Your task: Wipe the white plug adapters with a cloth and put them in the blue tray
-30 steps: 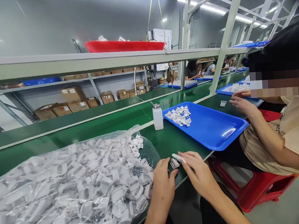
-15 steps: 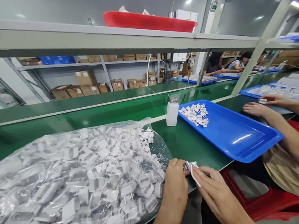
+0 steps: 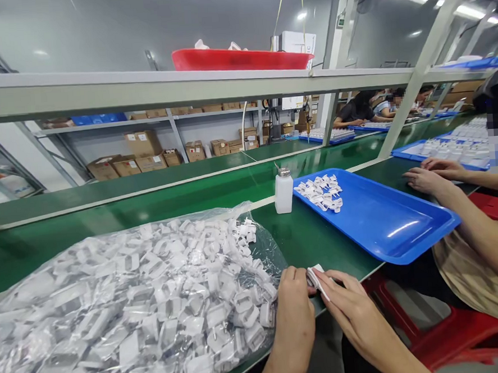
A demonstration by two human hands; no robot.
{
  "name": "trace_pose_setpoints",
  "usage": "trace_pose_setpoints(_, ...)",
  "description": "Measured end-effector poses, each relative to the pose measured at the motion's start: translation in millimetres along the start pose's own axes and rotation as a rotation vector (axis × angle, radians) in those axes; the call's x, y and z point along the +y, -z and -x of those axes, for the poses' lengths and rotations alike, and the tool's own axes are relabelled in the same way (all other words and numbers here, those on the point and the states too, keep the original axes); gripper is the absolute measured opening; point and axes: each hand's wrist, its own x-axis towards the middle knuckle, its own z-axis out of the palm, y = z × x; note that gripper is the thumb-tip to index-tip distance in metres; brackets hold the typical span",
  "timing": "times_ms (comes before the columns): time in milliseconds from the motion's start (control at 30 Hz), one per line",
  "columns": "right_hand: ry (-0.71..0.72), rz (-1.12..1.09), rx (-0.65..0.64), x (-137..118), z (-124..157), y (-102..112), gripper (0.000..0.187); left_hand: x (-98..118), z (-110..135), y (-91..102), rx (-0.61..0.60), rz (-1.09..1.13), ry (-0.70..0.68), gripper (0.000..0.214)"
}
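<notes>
My left hand (image 3: 296, 310) is closed, fingers curled around one end of a small white plastic part (image 3: 311, 277) near the table's front edge. Meeting it from the other side, my right hand (image 3: 353, 315) is closed on a folded white cloth (image 3: 321, 286) that presses against the part. My fingers hide most of the part. Left of my hands lies a big clear plastic bag (image 3: 266, 242) heaped with similar white plastic parts (image 3: 166, 293). Beyond my hands to the right is a blue tray (image 3: 377, 212) with a cluster of white parts (image 3: 320, 192) at its far left end.
A white pump bottle (image 3: 283, 191) with a metal top stands at the blue tray's left corner. At right, a co-worker's hands (image 3: 432, 176) rest near another blue tray (image 3: 415, 149). Overhead, a shelf beam (image 3: 142, 94) carries a red tray (image 3: 241, 58). A red stool (image 3: 444, 338) stands at lower right.
My view has tilted slightly up. The cloth and the part have turned a little between my hands, and the part's slot is less visible. The white piece in the co-worker's hand no longer shows.
</notes>
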Motion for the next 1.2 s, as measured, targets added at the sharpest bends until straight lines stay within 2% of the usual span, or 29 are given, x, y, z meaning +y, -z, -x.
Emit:
trace_pose_setpoints(67,0.027,0.022,-0.042,-2.0,6.2,7.2,0.059,2.2,-1.6,2.1,0.009,0.007,0.005,0.044)
trace_pose_setpoints(133,-0.030,-0.040,-0.083,-4.8,10.7,16.6,0.054,4.6,-3.8,5.0,0.016,0.019,0.015,0.045)
trace_pose_setpoints(167,-0.132,-0.115,-0.060,-6.4,12.8,21.4,0.048,5.5,-4.9,6.7,0.018,0.025,0.022,0.043)
trace_pose_setpoints(233,-0.443,-0.290,0.080,-9.1,16.2,30.4,0.035,6.7,-6.3,10.5,0.026,0.034,0.042,0.036)
trace_pose_setpoints(300,-0.736,-0.422,0.233,-9.7,16.9,39.6,0.040,7.3,-6.9,14.2,0.043,0.045,0.069,0.031)
trace_pose_setpoints(367,-0.872,-0.486,0.292,-7.6,13.2,51.1,0.044,9.0,-8.1,17.1,0.065,0.064,0.090,0.031)
trace_pose_setpoints(467,-0.927,-0.553,0.363,-3.5,0.1,72.4,0.037,18.7,-15.7,19.1,0.076,0.107,0.098,0.023)
trace_pose_setpoints(600,-0.979,-0.573,0.622,-16.6,-19.1,92.2,0.035,51.2,-27.2,17.3,0.030,0.287,0.046,0.022)
trace_pose_setpoints(700,-0.962,-0.615,0.915,-44.4,-27.5,87.5,0.050,79.0,-17.0,13.9,0.033,0.643,-0.024,0.037)
trace_pose_setpoints(733,-0.919,-0.751,1.050,-54.4,-28.5,83.1,0.048,86.1,-9.3,12.3,0.053,0.773,-0.030,0.040)
trace_pose_setpoints(767,-0.864,-0.872,1.092,-63.9,-28.4,78.4,0.045,91.6,-0.5,10.3,0.083,0.883,-0.028,0.042)
trace_pose_setpoints(833,-0.794,-1.021,1.054,-79.8,-25.7,70.9,0.041,98.2,17.4,5.2,0.149,1.031,-0.029,0.039)
trace_pose_setpoints(933,-0.756,-1.028,0.925,-94.1,-18.7,67.0,0.039,99.4,35.6,-1.8,0.262,1.135,-0.099,0.035)
trace_pose_setpoints(1100,-0.732,-0.818,0.832,-100.9,-13.4,70.4,0.041,91.6,39.0,-0.8,0.408,0.996,-0.328,0.039)
trace_pose_setpoints(1200,-0.758,-0.717,0.737,-103.9,-13.1,73.6,0.042,88.6,37.7,3.2,0.452,0.918,-0.370,0.041)
